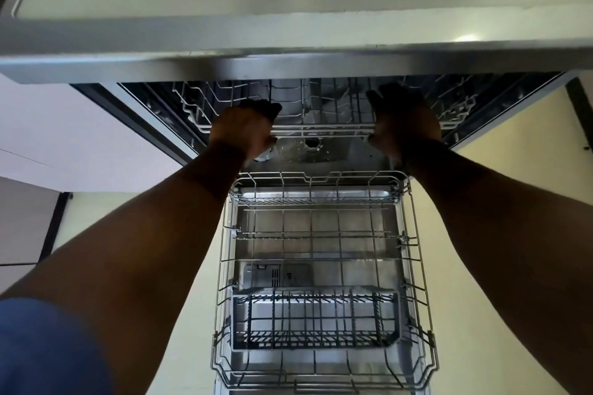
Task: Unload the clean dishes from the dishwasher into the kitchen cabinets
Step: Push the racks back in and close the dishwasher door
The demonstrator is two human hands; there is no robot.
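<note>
Blue sleeve sits bottom left, closest to the lens. Lower rack is pulled out over the open dishwasher door, holding just a cutlery basket. Both hands, left hand and right hand, have fingers curled around the upper rack front rail, under the countertop.

Both forearms are bare up to the wrists, no watch or rings showing. A blue sleeve covers the near left shoulder.
</note>
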